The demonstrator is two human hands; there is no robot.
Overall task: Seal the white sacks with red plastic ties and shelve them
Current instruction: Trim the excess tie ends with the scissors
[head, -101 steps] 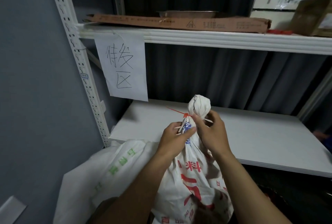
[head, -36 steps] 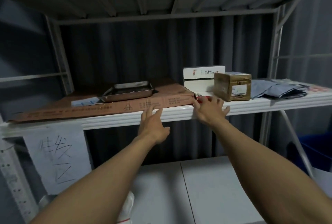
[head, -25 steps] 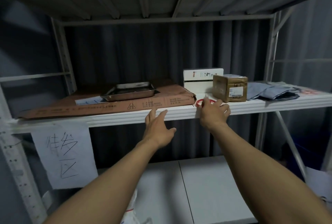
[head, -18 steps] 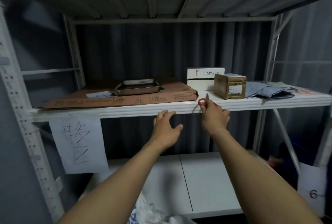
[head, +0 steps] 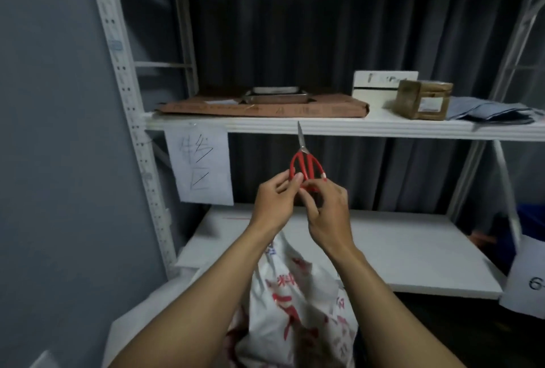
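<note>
- White woven sack with red printing [head: 298, 308]: it stands low in the foreground between the two forearms, in front of the lower shelf. Its neck is hidden behind the left wrist.
- Left hand [head: 274, 205]: thumb and fingertips pinch the left loop of the red-handled steel scissors [head: 305, 164].
- Right hand [head: 327, 214]: fingers curl round the right loop of the same tool. The blades are closed and point upward.
- Lower white shelf board [head: 398, 249]: it lies behind the hands and carries a thin red strip [head: 236, 218] near its left rear, too faint to identify.
- White paper sign with handwritten characters [head: 200, 164]: it hangs from the front edge of the upper white shelf board [head: 354, 127].
- Upper shelf, left to right: a flat brown cardboard carton [head: 265, 108] bearing a shallow metal tray [head: 275, 95], a white rectangular box [head: 383, 84], a small brown taped box [head: 423, 99], and grey folded bags [head: 489, 109].
</note>
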